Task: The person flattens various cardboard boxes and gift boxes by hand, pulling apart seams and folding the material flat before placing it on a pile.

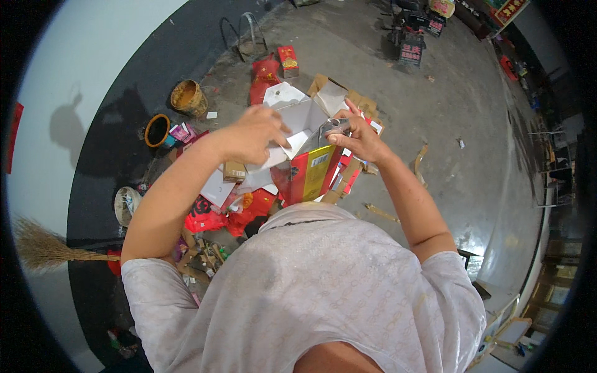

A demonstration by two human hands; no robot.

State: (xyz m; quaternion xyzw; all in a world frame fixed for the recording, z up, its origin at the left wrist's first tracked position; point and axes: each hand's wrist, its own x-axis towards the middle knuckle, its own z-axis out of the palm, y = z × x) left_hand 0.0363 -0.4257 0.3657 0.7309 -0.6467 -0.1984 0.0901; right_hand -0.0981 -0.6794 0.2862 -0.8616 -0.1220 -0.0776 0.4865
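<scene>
In front of my body stands a red and yellow cardboard box [308, 175], its top open and its white inside showing. My left hand [256, 135], slightly blurred, is over the box's left rim, with its fingers at a white flap [298, 142]; whether they grip it is unclear. At the right rim, my right hand [361, 137] pinches a shiny clear plastic piece [333, 128] between thumb and fingers, its index finger pointing away. Another white flap [284, 94] stands up at the far side. The box's bottom is hidden.
Flattened cardboard [361, 100] and red bags [252, 207] lie around the box. A small brown carton [234, 171] sits to its left. Along the wall are a stained bucket [189, 98], an orange-rimmed bucket [157, 130] and a straw broom [60, 252]. A red box [288, 60] stands farther off.
</scene>
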